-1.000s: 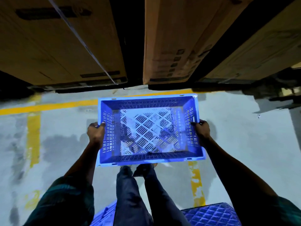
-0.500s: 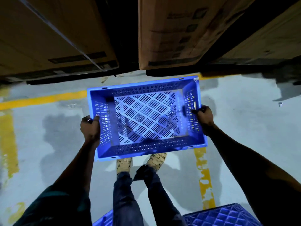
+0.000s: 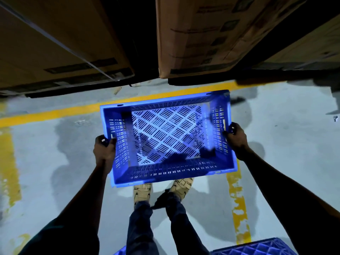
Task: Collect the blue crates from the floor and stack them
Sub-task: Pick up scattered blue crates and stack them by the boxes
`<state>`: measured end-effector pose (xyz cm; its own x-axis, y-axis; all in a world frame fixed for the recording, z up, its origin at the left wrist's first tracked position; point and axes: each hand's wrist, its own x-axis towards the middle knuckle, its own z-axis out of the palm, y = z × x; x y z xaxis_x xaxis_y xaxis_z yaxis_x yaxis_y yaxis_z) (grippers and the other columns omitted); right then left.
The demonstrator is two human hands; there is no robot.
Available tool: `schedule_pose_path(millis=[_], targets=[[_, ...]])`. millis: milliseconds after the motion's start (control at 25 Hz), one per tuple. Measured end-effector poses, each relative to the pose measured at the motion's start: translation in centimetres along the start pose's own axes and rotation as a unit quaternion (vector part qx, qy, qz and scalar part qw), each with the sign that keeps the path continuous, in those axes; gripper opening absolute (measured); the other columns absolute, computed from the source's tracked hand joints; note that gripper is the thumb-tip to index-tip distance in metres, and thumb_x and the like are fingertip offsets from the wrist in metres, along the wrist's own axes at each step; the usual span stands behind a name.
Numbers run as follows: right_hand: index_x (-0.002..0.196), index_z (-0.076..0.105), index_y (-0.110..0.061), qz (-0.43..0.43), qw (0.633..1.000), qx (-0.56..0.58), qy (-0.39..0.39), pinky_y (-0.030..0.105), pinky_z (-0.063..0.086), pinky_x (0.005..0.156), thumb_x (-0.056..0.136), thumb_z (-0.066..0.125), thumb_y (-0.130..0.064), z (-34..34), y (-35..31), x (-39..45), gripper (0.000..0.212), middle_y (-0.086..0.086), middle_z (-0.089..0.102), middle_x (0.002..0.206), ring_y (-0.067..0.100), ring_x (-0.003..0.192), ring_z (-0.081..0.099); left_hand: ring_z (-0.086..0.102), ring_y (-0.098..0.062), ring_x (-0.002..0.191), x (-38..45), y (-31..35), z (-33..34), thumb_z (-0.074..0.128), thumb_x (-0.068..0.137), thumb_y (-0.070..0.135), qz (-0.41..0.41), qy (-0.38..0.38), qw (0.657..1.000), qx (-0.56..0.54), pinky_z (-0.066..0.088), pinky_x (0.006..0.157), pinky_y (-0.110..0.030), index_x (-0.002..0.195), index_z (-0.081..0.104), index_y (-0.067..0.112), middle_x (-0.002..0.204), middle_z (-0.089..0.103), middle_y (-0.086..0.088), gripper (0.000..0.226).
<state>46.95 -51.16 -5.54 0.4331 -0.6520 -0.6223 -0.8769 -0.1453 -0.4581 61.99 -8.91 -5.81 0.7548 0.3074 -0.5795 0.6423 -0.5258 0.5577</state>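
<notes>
An empty blue slotted crate (image 3: 166, 137) hangs in the air in front of me, above the grey floor, slightly tilted with its right end farther away. My left hand (image 3: 104, 150) grips the rim of its left short side. My right hand (image 3: 236, 137) grips the rim of its right short side. At the bottom right edge of the view lies another blue crate (image 3: 257, 248), only its patterned surface showing. A sliver of blue (image 3: 120, 252) shows behind my left leg.
Large cardboard boxes (image 3: 60, 45) (image 3: 202, 34) stand ahead on dark pallets. Yellow lines (image 3: 55, 113) (image 3: 237, 205) mark the grey floor. My feet in tan shoes (image 3: 142, 193) stand just below the held crate.
The crate, held in both hands, has turned a little counter-clockwise and the view has tilted down, so my shoes show more. Both grips are unchanged.
</notes>
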Motion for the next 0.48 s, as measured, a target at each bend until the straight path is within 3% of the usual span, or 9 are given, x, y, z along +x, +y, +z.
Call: schedule_pose_path(millis=[120,240,480], targets=[[0.108,0.058,-0.014,-0.02,0.998,-0.057,0.009,0.048,0.051,0.077,0.084,0.052,-0.013,0.0,0.5,0.0,0.024,0.019,0.064,0.084,0.041,0.078,0.062,0.063,-0.033,0.078,0.6,-1.0,-0.2,0.057,0.088,0.033,-0.001,0.007,0.999,0.046,0.053,0.071,-0.046,0.101,0.052,0.022,0.091,0.068,-0.016,0.017],[0.111,0.058,-0.012,-0.017,0.997,-0.081,0.006,0.049,0.051,0.075,0.085,0.047,-0.005,0.2,0.5,0.2,0.029,0.018,0.061,0.074,0.045,0.076,0.064,0.065,-0.042,0.089,0.6,-0.7,0.2,0.049,0.094,0.033,-0.007,0.017,0.996,0.093,0.055,0.077,-0.051,0.101,0.051,0.022,0.096,0.067,-0.02,0.013],[0.113,0.058,-0.016,0.004,0.995,-0.104,0.008,0.047,0.052,0.076,0.084,0.041,-0.004,0.8,-0.1,0.0,0.035,0.025,0.065,0.087,0.045,0.081,0.065,0.055,-0.051,0.106,0.0,0.5,0.6,0.043,0.096,0.014,-0.024,0.023,0.986,0.162,0.044,0.088,-0.05,0.117,0.048,0.005,0.113,0.059,-0.034,0.023]])
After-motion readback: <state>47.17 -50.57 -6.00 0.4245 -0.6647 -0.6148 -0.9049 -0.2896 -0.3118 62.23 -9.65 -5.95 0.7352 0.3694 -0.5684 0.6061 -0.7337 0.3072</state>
